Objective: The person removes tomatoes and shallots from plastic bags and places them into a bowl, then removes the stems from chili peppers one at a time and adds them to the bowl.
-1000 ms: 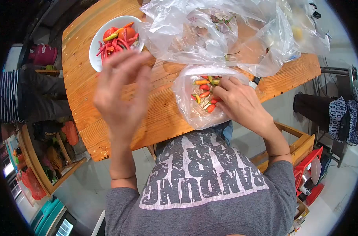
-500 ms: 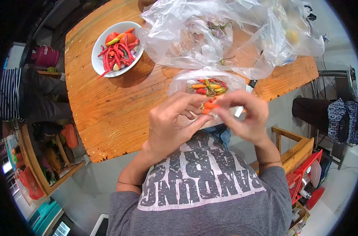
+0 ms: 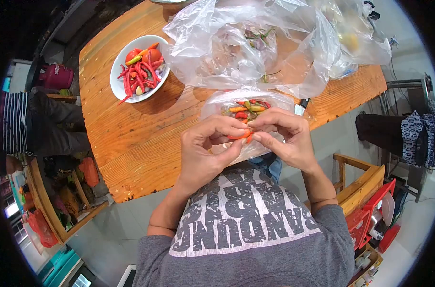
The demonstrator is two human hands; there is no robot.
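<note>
My left hand (image 3: 205, 143) is closed, fingers and thumb holding small orange-red chilies (image 3: 239, 136). Opposite it, my right hand (image 3: 287, 138) pinches the same chilies at their right end, the fingertips of both hands almost meeting. Directly beneath lies an open clear plastic bag (image 3: 212, 106) at the table edge, with more red, orange and green chilies (image 3: 248, 107) in it. My fingers hide part of the bag's contents and the stem ends of the held chilies.
A white bowl (image 3: 156, 87) with red chilies, tomatoes and garlic stands on the wooden table (image 3: 131, 148). Large clear plastic bags (image 3: 294, 57) spread across the far side. A knife (image 3: 300, 107) lies right of the chili bag. A wooden stool (image 3: 363, 177) stands at right.
My right hand has moved slightly left and down, closer to my left hand. The held chilies now sit lower, between both sets of fingertips. The view has shifted slightly.
</note>
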